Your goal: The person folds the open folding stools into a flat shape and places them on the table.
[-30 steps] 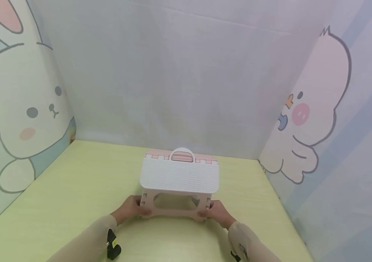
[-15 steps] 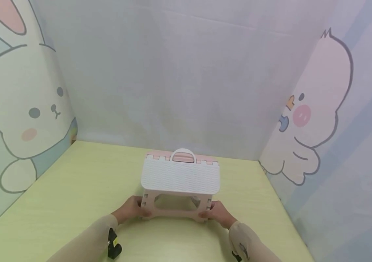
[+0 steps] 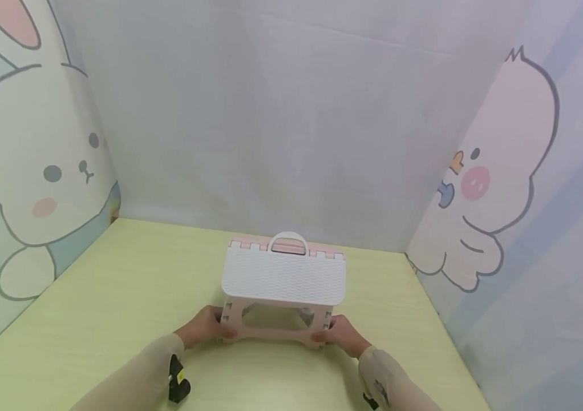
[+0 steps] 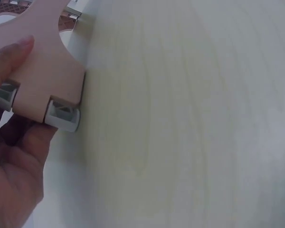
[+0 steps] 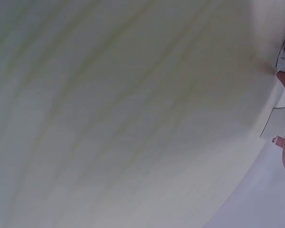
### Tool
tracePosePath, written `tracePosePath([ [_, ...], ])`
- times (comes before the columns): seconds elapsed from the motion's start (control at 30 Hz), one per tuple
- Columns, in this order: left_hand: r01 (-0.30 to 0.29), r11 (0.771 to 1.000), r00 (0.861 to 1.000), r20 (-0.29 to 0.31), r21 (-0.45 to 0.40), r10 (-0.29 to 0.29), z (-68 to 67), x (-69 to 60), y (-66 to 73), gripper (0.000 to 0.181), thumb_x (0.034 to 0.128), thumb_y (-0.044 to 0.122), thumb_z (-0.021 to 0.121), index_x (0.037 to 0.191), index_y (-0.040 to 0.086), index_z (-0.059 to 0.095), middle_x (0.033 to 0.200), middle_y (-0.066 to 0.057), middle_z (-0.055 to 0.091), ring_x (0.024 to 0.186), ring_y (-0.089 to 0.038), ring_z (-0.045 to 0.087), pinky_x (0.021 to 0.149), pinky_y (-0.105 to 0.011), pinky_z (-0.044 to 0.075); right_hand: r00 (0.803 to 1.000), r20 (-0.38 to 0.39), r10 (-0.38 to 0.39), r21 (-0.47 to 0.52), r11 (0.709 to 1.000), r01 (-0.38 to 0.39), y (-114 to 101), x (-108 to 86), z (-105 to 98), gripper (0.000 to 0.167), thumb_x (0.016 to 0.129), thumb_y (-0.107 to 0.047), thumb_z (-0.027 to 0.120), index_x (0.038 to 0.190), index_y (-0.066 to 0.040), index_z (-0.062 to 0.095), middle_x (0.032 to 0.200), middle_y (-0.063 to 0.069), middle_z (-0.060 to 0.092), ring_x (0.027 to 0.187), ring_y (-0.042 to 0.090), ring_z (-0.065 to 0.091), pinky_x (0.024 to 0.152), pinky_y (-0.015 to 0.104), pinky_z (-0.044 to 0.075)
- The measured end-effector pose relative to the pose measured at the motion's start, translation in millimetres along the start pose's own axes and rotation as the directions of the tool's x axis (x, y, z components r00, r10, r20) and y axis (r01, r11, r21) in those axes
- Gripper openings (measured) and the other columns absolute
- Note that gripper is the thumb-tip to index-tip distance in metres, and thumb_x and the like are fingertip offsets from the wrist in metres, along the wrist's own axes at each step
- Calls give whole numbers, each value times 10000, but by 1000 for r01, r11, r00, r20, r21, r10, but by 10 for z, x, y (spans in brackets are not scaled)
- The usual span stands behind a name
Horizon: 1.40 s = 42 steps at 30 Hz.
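from here i see the stool (image 3: 283, 277) on the table (image 3: 142, 274), seemingly resting there. the left hand (image 3: 205, 327) grips one side of its leg panel (image 4: 50, 71), the right hand (image 3: 341, 334) the other, probably low and even for steadiness.

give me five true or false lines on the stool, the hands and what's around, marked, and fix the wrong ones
1. The left hand and right hand hold the stool at opposite ends. True.
2. A handle arches up near where the stool's white section meets its pink strip. True.
3. The left hand grips the handle. False: it grips the pink leg panel.
4. A rabbit drawing is on the wall at the left of the head view. True.
5. The white section lies farther from the person than the pink strip. False: the white section is nearer.
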<state>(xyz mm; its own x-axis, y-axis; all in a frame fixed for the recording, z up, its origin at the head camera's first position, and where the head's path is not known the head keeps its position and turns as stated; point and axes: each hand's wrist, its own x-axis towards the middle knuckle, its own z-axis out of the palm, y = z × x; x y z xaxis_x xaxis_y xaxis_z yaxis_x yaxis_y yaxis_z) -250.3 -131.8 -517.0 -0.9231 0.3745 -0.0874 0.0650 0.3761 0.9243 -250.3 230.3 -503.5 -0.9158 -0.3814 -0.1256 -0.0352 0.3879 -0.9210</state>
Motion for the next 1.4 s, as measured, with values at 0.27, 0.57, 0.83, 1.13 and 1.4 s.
tracePosePath([
  [0.27, 43, 998, 999, -15, 43, -42, -3, 33, -10, 442, 720, 170, 836, 1079, -22, 664, 974, -80, 685, 789, -186, 570, 715, -360, 501, 1000, 4, 17, 8, 1000, -17, -192, -86, 36, 335, 749, -54, 712, 1011, 142, 639, 893, 50, 702, 722, 125, 535, 635, 310, 459],
  [0.57, 30, 999, 1000, 5, 18, -31, -8, 32, -8, 437, 738, 141, 819, 1097, -43, 651, 987, -99, 682, 803, -194, 571, 730, -368, 501, 1000, -1, 14, 35, 999, -14, 12, 18, 16, 355, 740, -79, 724, 1024, 122, 652, 958, 86, 711, 761, 118, 568, 653, 292, 482],
  [0.83, 24, 1000, 1000, 12, 14, -24, -16, 23, 15, 432, 754, 115, 802, 1114, -58, 638, 1005, -116, 679, 812, -199, 571, 731, -377, 501, 1000, 2, 8, 42, 999, -8, 27, 31, 17, 383, 723, -101, 733, 1024, 123, 653, 961, 83, 712, 775, 114, 569, 673, 280, 484],
  [1.13, 29, 999, 1000, 10, 23, -30, -12, 31, -3, 442, 744, 121, 811, 1109, -62, 641, 1007, -124, 682, 810, -198, 581, 733, -377, 508, 1000, 7, 9, 49, 999, -10, 49, 48, 15, 380, 726, -88, 732, 1029, 127, 650, 992, 99, 707, 793, 117, 583, 678, 279, 493],
  [1.4, 12, 1000, 1000, 22, 24, -12, -26, 45, -7, 429, 744, 119, 807, 1100, -60, 647, 986, -113, 683, 794, -193, 568, 708, -349, 496, 1000, 2, 19, 33, 999, -19, 24, 51, 19, 371, 721, -92, 727, 1012, 126, 653, 972, 86, 706, 763, 121, 559, 651, 286, 472],
])
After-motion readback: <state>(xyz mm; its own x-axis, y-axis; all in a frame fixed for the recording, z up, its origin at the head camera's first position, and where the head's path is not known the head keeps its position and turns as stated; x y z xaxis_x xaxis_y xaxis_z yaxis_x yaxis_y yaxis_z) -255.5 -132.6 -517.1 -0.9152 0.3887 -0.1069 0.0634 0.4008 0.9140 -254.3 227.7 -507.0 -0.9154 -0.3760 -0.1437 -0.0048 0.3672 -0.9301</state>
